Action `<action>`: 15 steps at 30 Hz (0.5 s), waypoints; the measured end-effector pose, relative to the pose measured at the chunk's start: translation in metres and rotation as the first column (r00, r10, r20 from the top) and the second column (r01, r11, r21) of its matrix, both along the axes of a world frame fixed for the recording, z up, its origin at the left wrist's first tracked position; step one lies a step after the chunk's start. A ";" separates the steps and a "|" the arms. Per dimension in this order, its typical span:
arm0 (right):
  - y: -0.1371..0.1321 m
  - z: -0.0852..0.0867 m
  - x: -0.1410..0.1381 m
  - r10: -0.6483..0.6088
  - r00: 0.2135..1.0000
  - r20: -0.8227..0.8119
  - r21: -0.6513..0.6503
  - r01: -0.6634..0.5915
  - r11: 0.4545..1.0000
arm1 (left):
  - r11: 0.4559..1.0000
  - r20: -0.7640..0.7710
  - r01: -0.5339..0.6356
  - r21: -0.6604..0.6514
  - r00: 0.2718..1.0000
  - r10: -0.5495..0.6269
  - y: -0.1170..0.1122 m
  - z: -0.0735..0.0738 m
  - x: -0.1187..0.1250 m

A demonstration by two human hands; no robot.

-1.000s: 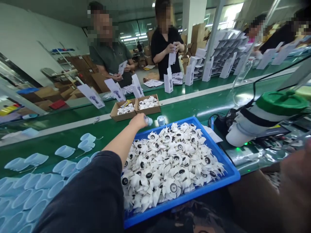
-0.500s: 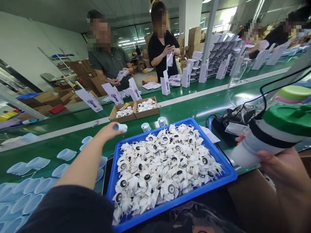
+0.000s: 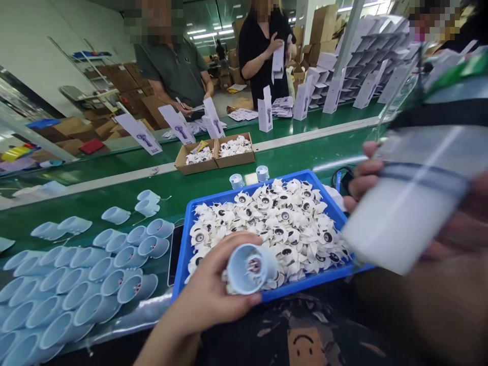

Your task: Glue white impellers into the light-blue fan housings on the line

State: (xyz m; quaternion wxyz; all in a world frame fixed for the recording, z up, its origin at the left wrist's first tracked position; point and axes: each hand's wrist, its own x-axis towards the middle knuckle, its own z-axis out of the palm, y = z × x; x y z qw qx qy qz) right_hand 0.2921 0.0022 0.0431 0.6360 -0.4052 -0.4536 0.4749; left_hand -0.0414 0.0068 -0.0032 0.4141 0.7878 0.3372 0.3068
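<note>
My left hand (image 3: 213, 290) is closed around a light-blue cylindrical housing (image 3: 247, 272), its open end facing me with small reddish parts inside. It hovers over the near side of a blue tray (image 3: 178, 284) piled with white fan impellers (image 3: 285, 216) that have dark hubs. At the right, my right hand (image 3: 453, 229) grips a large whitish bottle (image 3: 412, 203) with a black band and a green lid (image 3: 463, 76). The bottle is tilted and blurred, its lower end over the tray's right edge. Two small blue-white rings (image 3: 262, 173) stand just beyond the tray.
Many light-blue housings (image 3: 95, 307) lie in rows at the left. Two cardboard boxes (image 3: 198, 166) of white parts sit on the green belt (image 3: 290, 157). White printed cartons (image 3: 266, 114) stand along it. Two people (image 3: 171, 76) work opposite, one holding a carton. Cables lie behind the tray.
My left hand has come back from the belt beyond the tray to its near side, still holding the blue housing. The bottle in my right hand has moved nearer and left.
</note>
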 end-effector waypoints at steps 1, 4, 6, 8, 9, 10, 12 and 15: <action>0.003 0.007 -0.019 0.091 0.983 -0.162 -0.021 -0.096 0.995 | 0.999 -0.046 0.018 0.031 0.999 -0.016 -0.002 -0.004 0.014; 0.012 0.013 -0.057 0.204 0.900 -0.386 -0.014 -0.227 0.974 | 0.994 -0.160 0.026 0.106 0.987 -0.009 -0.006 -0.010 0.043; 0.016 0.011 -0.070 0.209 0.908 -0.362 0.010 -0.221 0.975 | 0.989 -0.197 0.030 0.144 0.981 -0.001 -0.007 -0.010 0.054; 0.018 0.009 -0.076 0.224 0.921 -0.319 0.032 -0.226 0.974 | 0.987 -0.208 0.031 0.159 0.978 0.002 -0.008 -0.008 0.060; 0.017 0.009 -0.078 0.233 0.927 -0.295 0.035 -0.233 0.972 | 0.987 -0.208 0.028 0.159 0.978 0.005 -0.008 -0.007 0.062; 0.016 0.009 -0.080 0.235 0.934 -0.268 0.034 -0.235 0.971 | 0.987 -0.205 0.021 0.159 0.979 0.012 -0.008 -0.007 0.064; 0.013 0.010 -0.082 0.218 0.953 -0.212 0.027 -0.217 0.976 | 0.986 -0.203 0.003 0.166 0.979 0.031 -0.008 -0.006 0.067; 0.009 0.014 -0.082 0.192 0.968 -0.164 0.041 -0.187 0.981 | 0.983 -0.201 -0.005 0.183 0.979 0.042 -0.009 -0.006 0.070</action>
